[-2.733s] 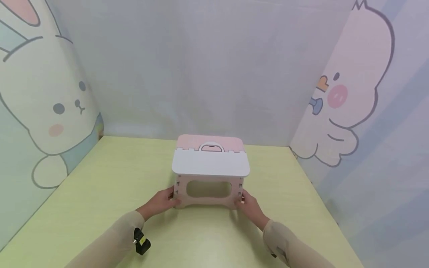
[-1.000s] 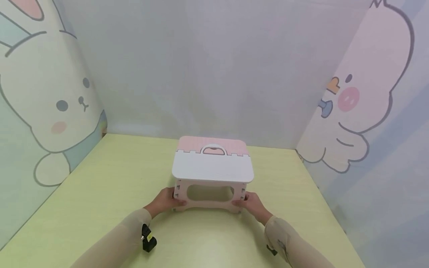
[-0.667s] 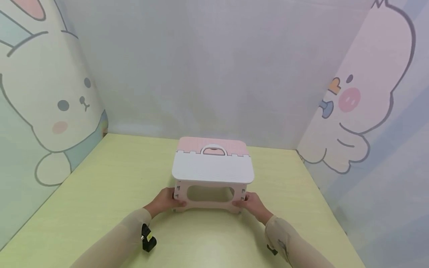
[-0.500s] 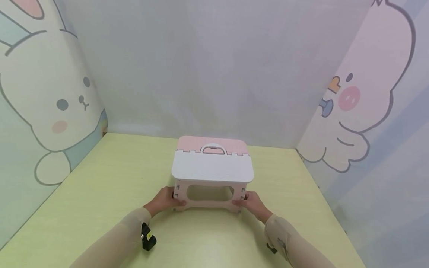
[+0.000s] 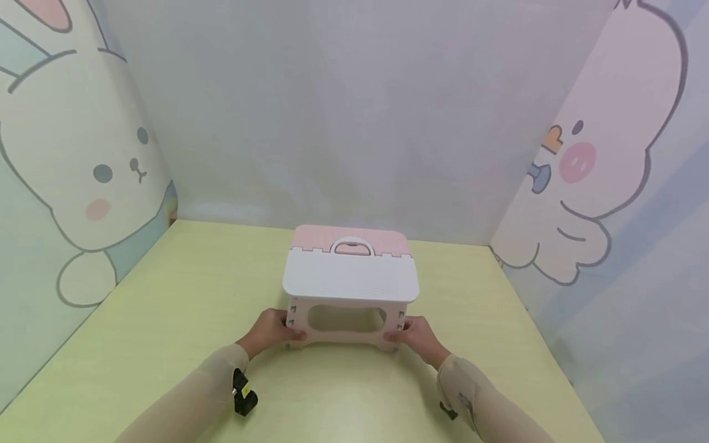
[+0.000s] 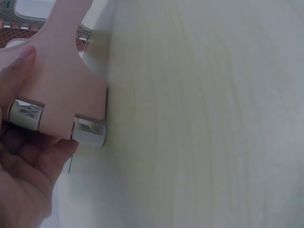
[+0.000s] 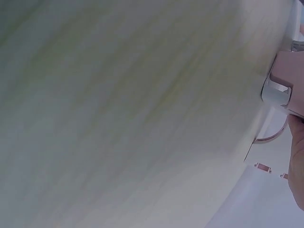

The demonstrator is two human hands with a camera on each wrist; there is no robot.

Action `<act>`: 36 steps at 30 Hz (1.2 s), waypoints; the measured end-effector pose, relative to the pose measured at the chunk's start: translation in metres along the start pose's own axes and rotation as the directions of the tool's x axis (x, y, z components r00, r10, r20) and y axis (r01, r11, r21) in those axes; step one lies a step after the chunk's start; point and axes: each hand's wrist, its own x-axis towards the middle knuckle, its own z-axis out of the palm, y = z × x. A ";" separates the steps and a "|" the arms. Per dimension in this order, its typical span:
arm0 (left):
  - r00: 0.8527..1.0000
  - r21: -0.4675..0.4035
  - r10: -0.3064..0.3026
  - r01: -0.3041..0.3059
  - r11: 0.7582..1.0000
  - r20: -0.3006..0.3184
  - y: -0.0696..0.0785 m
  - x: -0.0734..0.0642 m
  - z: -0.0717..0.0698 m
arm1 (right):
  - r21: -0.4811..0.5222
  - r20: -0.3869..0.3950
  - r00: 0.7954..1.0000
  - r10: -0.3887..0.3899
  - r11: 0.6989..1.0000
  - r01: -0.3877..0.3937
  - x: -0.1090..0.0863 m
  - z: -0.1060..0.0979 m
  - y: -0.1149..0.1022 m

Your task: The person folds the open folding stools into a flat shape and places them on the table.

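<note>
A small folding stool point(image 5: 351, 277) stands unfolded on the table, its top half pink and half white, with a white carrying handle point(image 5: 352, 242) at the middle. Its front pink leg panel point(image 5: 347, 337) has a wide oval opening. My left hand point(image 5: 271, 330) grips the panel's lower left corner, thumb across the front. In the left wrist view, that thumb lies on the pink panel point(image 6: 66, 80), fingers curled beneath the white hinge pieces point(image 6: 89, 132). My right hand point(image 5: 418, 337) grips the lower right corner likewise; the right wrist view shows only part of it at the edge.
The pale yellow-green table point(image 5: 194, 295) reaches back to a grey cloth wall point(image 5: 354, 123). Cloth sides printed with a rabbit point(image 5: 83, 154) and a chick-like figure point(image 5: 615, 123) flank it. A black wrist device point(image 5: 244, 394) hangs at the left sleeve.
Since the earliest frame the stool looks slightly larger and lower in view, and both thumbs lie further in across the leg panel. Over the last second almost nothing has moved.
</note>
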 end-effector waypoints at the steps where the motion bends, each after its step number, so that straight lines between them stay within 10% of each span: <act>1: 1.000 -0.004 0.000 0.000 1.000 0.002 0.000 0.000 0.000 | 0.005 0.002 1.000 -0.005 1.000 0.005 0.000 0.000 0.001; 9: 1.000 -0.031 -0.013 0.013 0.999 0.005 0.000 0.002 -0.001 | 0.048 0.011 0.992 -0.124 0.991 0.123 -0.003 0.001 0.004; 18: 1.000 -0.047 -0.027 0.027 0.999 0.002 -0.004 0.004 0.000 | 0.013 0.016 1.000 -0.024 1.000 0.024 0.000 0.002 0.000; 36: 0.999 -0.044 -0.020 0.021 0.999 0.025 -0.007 0.007 -0.002 | -0.011 0.087 0.993 -0.079 0.997 0.080 -0.016 -0.003 -0.034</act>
